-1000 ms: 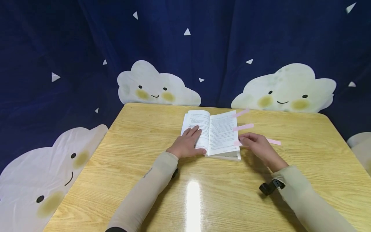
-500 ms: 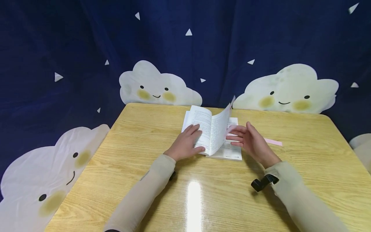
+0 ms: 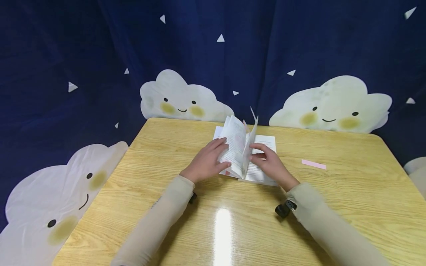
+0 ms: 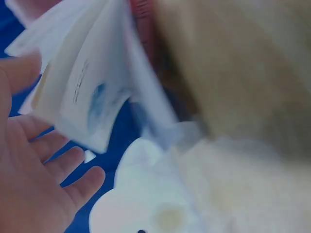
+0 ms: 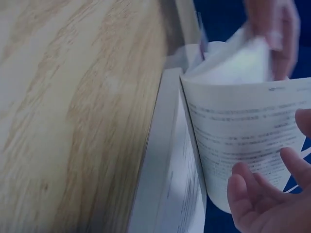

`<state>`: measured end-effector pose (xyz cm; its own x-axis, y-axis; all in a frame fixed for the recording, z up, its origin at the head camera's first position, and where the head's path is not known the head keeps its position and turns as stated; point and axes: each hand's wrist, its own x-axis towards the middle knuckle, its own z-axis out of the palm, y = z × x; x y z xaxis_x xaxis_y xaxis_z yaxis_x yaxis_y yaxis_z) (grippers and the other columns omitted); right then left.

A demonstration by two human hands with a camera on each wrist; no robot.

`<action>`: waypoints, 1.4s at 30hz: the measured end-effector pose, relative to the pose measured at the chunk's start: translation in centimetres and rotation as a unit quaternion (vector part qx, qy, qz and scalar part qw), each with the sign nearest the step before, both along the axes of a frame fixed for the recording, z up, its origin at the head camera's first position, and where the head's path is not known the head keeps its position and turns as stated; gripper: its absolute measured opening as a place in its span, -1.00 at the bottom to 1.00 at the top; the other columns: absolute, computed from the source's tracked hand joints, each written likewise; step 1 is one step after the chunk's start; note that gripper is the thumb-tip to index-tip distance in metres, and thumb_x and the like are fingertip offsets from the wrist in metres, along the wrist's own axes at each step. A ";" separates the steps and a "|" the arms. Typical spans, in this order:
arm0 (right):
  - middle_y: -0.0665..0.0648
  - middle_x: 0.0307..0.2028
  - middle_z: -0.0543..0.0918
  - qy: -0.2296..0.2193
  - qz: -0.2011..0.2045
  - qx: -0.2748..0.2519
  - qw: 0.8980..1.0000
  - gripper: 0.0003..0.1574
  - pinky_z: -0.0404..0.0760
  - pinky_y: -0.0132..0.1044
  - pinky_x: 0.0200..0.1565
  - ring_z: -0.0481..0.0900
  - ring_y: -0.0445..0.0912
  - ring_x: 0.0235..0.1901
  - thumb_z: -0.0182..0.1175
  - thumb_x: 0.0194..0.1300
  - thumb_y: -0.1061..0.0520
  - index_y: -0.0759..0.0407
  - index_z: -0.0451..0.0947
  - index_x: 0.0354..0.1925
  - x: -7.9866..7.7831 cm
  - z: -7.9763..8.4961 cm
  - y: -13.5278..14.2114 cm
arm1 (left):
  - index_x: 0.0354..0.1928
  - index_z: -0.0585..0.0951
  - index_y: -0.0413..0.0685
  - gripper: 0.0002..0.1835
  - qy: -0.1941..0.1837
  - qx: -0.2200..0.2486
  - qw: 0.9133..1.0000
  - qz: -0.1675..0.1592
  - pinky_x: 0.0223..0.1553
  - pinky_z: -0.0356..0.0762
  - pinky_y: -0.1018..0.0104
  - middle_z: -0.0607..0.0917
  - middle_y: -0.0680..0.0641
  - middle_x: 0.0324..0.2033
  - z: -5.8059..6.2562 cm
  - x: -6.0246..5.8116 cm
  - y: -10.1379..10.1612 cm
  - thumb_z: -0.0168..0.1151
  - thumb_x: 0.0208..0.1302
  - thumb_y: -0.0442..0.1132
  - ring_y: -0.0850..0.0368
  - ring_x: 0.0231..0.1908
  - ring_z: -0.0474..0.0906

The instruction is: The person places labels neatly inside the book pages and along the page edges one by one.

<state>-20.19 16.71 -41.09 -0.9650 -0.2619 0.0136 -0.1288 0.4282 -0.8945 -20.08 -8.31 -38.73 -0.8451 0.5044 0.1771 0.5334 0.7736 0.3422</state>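
A paperback book [image 3: 266, 142] lies spread on the wooden table, several of its leaves [image 3: 252, 133] standing up near the spine. My left hand [image 3: 207, 159] is at the left-hand pages, fingers along their outer edge and thumb near the lower edge. In the left wrist view those loose pages [image 4: 92, 82] fan out beside the extended fingers of the left hand [image 4: 41, 165]. My right hand [image 3: 272, 164] reaches over the right-hand side, fingertips at the raised leaves. The right wrist view shows the right hand's loosely bent fingers [image 5: 238, 194] against a curved printed page [image 5: 243, 116].
A pink paper strip [image 3: 314, 164] lies on the table [image 3: 349, 207] to the right of the book. Behind the table hangs a dark blue curtain [image 3: 199, 44] with smiling clouds. Black wrist cameras [image 3: 283, 210] sit under the sleeves.
The right-hand leaves with pink strips have been lifted and swung left, standing upright now. My right hand has moved left with them. The left-hand pages have risen and fanned a little.
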 end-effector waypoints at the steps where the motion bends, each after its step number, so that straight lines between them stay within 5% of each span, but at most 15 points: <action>1: 0.33 0.38 0.37 0.011 0.003 0.014 1.000 -0.41 0.63 -0.08 0.08 0.61 0.21 0.15 0.19 0.41 0.15 0.20 0.35 0.35 -0.1 -0.1 -0.3 | 0.36 0.44 -0.13 -0.40 0.003 0.016 1.000 0.008 0.48 0.22 0.03 0.32 -0.09 0.48 0.5 0.1 -0.1 0.17 0.40 0.04 -0.06 0.49 0.21; 7: 0.36 0.35 0.36 0.068 0.029 0.076 0.994 -0.44 0.58 0.15 0.14 0.55 0.30 0.19 0.20 0.38 0.16 0.20 0.37 0.30 -0.5 -0.2 -1.5 | 0.25 0.54 -0.16 -0.57 0.106 0.148 0.982 0.044 0.41 0.33 0.07 0.51 -0.09 0.34 3.7 1.2 -0.7 0.11 0.44 -0.12 -0.03 0.38 0.38; 11: 0.37 0.33 0.39 0.079 0.030 0.075 0.994 -0.45 0.60 0.16 0.11 0.57 0.30 0.16 0.21 0.35 0.20 0.23 0.39 0.27 -0.7 -0.4 -1.6 | 0.19 0.58 -0.19 -0.60 0.164 0.170 0.972 0.017 0.36 0.38 0.10 0.56 -0.11 0.28 5.3 2.0 -0.3 0.17 0.39 -0.16 -0.04 0.31 0.44; 14: 0.38 0.33 0.39 0.092 0.035 0.080 0.992 -0.43 0.61 0.16 0.09 0.57 0.32 0.15 0.20 0.34 0.21 0.25 0.39 0.28 -0.7 -0.6 -1.4 | 0.18 0.59 -0.18 -0.59 0.180 0.125 0.975 -0.015 0.36 0.39 0.11 0.58 -0.12 0.26 6.1 2.7 0.5 0.21 0.36 -0.15 -0.04 0.29 0.47; 17: 0.38 0.33 0.39 0.105 0.043 0.092 0.989 -0.41 0.61 0.16 0.08 0.58 0.32 0.14 0.20 0.34 0.19 0.24 0.38 0.30 -0.7 -0.8 -1.3 | 0.19 0.59 -0.12 -0.57 0.186 0.033 0.981 -0.046 0.36 0.39 0.09 0.60 -0.10 0.24 6.2 3.5 1.7 0.21 0.37 -0.08 -0.04 0.29 0.46; 21: 0.33 0.34 0.41 0.118 0.051 0.102 0.986 -0.43 0.62 0.16 0.08 0.57 0.28 0.16 0.20 0.35 0.17 0.17 0.40 0.31 -0.6 -0.9 -1.4 | 0.17 0.60 -0.06 -0.56 0.188 -0.102 0.973 -0.082 0.38 0.36 0.08 0.61 -0.04 0.22 5.4 4.5 3.5 0.21 0.36 0.00 -0.02 0.31 0.45; 26: 0.33 0.29 0.46 0.153 0.065 0.108 0.980 -0.47 0.61 0.13 0.12 0.51 0.23 0.22 0.19 0.33 0.23 0.22 0.45 0.25 -0.6 -1.0 -1.7 | 0.11 0.60 -0.06 -0.53 0.163 -0.203 0.962 -0.079 0.43 0.30 0.06 0.54 -0.03 0.28 3.9 4.7 4.9 0.25 0.32 0.08 0.00 0.34 0.41; 33: 0.40 0.32 0.42 0.182 0.088 0.137 0.970 -0.36 0.44 0.16 0.30 0.37 0.26 0.34 0.27 0.25 0.24 0.32 0.41 0.27 -0.7 -1.0 -1.6 | 0.34 0.45 0.08 -0.38 0.065 -0.307 0.949 -0.019 0.52 0.07 -0.08 0.19 0.02 0.54 2.8 4.1 5.3 0.14 0.35 0.22 -0.01 0.54 0.08; 37: 0.43 0.35 0.37 0.182 0.101 0.164 0.964 -0.31 0.31 0.21 0.38 0.32 0.31 0.38 0.27 0.25 0.21 0.33 0.38 0.32 -0.8 -1.2 -1.1 | 0.42 0.35 0.12 -0.32 0.038 -0.320 0.947 -0.005 0.49 0.08 -0.12 0.19 0.04 0.54 2.0 3.7 5.3 0.08 0.37 0.26 0.00 0.50 0.14; 42: 0.47 0.28 0.44 0.193 0.124 0.212 0.950 -0.36 0.31 0.23 0.36 0.38 0.35 0.32 0.22 0.27 0.19 0.39 0.40 0.28 -1.0 -1.5 0.5 | 0.52 0.18 0.11 -0.24 -0.023 -0.290 0.957 0.011 0.42 0.23 -0.09 0.12 0.06 0.56 0.9 2.9 5.1 0.01 0.41 0.27 0.00 0.45 0.25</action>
<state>-21.22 17.19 -42.54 -0.8178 -0.5410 0.1964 -0.5557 0.6535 -0.5139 -17.23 -3.22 -37.83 -0.8569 0.4884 -0.1650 0.5093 0.8516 -0.1242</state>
